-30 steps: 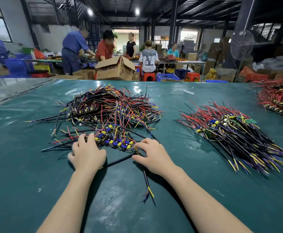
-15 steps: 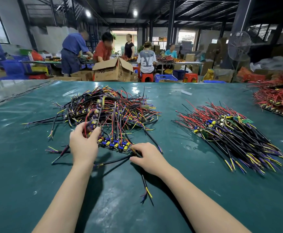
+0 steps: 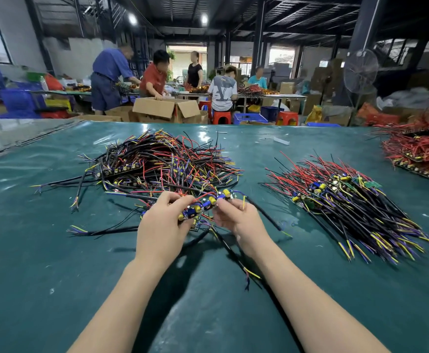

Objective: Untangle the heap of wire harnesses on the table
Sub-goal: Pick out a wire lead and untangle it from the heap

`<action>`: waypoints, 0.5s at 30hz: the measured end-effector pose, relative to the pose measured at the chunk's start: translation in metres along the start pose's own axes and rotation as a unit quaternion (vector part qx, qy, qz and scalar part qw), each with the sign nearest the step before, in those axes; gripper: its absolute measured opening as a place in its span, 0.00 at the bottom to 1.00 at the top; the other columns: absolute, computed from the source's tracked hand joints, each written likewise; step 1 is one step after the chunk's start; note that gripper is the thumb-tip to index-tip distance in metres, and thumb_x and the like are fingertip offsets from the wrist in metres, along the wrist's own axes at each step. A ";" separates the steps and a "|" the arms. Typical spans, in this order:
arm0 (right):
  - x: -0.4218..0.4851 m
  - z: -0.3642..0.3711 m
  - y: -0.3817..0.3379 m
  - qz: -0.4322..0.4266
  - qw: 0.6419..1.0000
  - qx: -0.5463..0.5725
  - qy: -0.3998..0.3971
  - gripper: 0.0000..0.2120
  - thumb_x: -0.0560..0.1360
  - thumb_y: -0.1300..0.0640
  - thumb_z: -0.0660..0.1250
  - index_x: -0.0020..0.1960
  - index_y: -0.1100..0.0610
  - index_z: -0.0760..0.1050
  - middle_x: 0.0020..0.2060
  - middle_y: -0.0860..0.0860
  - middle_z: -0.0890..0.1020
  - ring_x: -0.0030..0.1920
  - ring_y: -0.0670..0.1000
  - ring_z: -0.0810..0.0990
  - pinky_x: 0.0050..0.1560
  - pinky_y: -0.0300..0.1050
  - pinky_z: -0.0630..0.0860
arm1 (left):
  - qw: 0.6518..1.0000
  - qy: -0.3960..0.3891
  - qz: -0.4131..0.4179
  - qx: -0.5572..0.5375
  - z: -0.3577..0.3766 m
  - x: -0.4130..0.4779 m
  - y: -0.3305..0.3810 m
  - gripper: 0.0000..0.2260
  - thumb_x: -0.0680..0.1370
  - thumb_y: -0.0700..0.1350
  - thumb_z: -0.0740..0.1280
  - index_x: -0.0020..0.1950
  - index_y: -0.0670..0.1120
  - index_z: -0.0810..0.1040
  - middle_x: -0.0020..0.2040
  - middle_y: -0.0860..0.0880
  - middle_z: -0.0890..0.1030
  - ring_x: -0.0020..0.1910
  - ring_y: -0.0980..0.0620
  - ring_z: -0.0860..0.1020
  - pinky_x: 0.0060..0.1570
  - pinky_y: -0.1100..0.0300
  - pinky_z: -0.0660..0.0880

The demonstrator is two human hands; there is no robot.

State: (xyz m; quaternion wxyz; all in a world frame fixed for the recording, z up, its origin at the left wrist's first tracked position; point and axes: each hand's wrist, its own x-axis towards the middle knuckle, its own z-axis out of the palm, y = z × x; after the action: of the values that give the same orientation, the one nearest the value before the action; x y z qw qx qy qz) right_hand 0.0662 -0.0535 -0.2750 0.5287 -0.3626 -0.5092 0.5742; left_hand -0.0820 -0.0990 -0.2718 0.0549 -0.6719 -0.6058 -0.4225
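My right hand (image 3: 236,217) is blurred; it pinches one end of a harness (image 3: 203,203), my left hand (image 3: 161,222) grips the other, at the near edge of the heap (image 3: 162,164) on the surface (image 3: 42,263).

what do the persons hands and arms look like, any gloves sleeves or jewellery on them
The left hand and right hand are bare, with no gloves. No ring, watch or bracelet shows on either. The left forearm and right forearm are uncovered down to the picture's lower edge; no sleeve is in view.
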 end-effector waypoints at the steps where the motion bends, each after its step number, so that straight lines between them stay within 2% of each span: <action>1: 0.000 0.002 -0.002 0.012 0.998 0.057 0.011 0.10 0.76 0.61 0.63 0.36 0.59 0.73 0.24 0.48 0.79 0.26 0.44 0.77 0.30 0.37 0.76 | 1.000 0.008 0.008 -0.006 -0.001 0.001 0.001 0.19 0.67 0.37 0.75 0.57 0.48 0.81 0.52 0.47 0.77 0.45 0.44 0.78 0.44 0.55 0.73; 3: 0.000 0.004 -0.003 0.041 0.988 0.146 0.043 0.11 0.77 0.60 0.62 0.36 0.60 0.72 0.23 0.51 0.79 0.25 0.46 0.79 0.28 0.37 0.77 | 0.999 0.006 0.027 -0.015 -0.003 0.000 0.003 0.20 0.65 0.35 0.76 0.55 0.48 0.82 0.50 0.48 0.78 0.43 0.45 0.78 0.42 0.56 0.73; 6: -0.002 0.006 -0.003 0.090 0.972 0.202 0.081 0.09 0.76 0.60 0.63 0.38 0.61 0.72 0.21 0.52 0.78 0.22 0.47 0.78 0.26 0.37 0.77 | 0.999 -0.001 0.038 -0.004 -0.004 -0.001 0.005 0.19 0.65 0.35 0.75 0.54 0.48 0.82 0.51 0.49 0.78 0.42 0.45 0.78 0.41 0.57 0.73; 9: -0.005 0.007 -0.006 0.124 0.961 0.228 0.091 0.08 0.75 0.64 0.62 0.37 0.61 0.72 0.20 0.54 0.78 0.21 0.48 0.78 0.24 0.38 0.77 | 1.000 0.004 0.020 0.006 -0.005 0.000 0.007 0.20 0.66 0.37 0.74 0.56 0.48 0.80 0.57 0.48 0.75 0.50 0.45 0.77 0.47 0.53 0.74; 11: -0.005 0.006 -0.007 0.124 0.955 0.248 0.105 0.09 0.75 0.66 0.61 0.36 0.62 0.71 0.20 0.55 0.78 0.21 0.49 0.78 0.24 0.39 0.77 | 0.999 0.015 0.004 0.029 -0.006 0.002 0.006 0.20 0.66 0.39 0.75 0.57 0.46 0.80 0.61 0.43 0.74 0.56 0.41 0.74 0.53 0.49 0.72; 13: -0.005 0.002 -0.008 0.117 0.946 0.280 0.115 0.10 0.75 0.68 0.60 0.35 0.62 0.70 0.21 0.56 0.78 0.22 0.50 0.79 0.24 0.40 0.78 | 0.997 0.069 -0.002 0.043 -0.008 0.003 0.008 0.16 0.67 0.42 0.75 0.54 0.42 0.81 0.58 0.39 0.75 0.55 0.36 0.73 0.54 0.45 0.71; 15: -0.005 0.000 -0.009 0.113 0.939 0.305 0.112 0.10 0.75 0.68 0.60 0.35 0.63 0.70 0.23 0.58 0.79 0.23 0.52 0.80 0.26 0.41 0.79 | 0.987 0.150 0.024 0.044 -0.013 0.003 0.014 0.10 0.70 0.45 0.69 0.47 0.42 0.83 0.52 0.40 0.79 0.49 0.36 0.75 0.51 0.46 0.71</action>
State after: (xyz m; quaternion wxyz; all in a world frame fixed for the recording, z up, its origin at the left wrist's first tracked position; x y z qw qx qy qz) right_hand 0.0692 -0.0586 -0.2670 0.5995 -0.3012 -0.2030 0.7132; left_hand -0.0765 -0.1080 -0.2561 0.1847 -0.6118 -0.5926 -0.4904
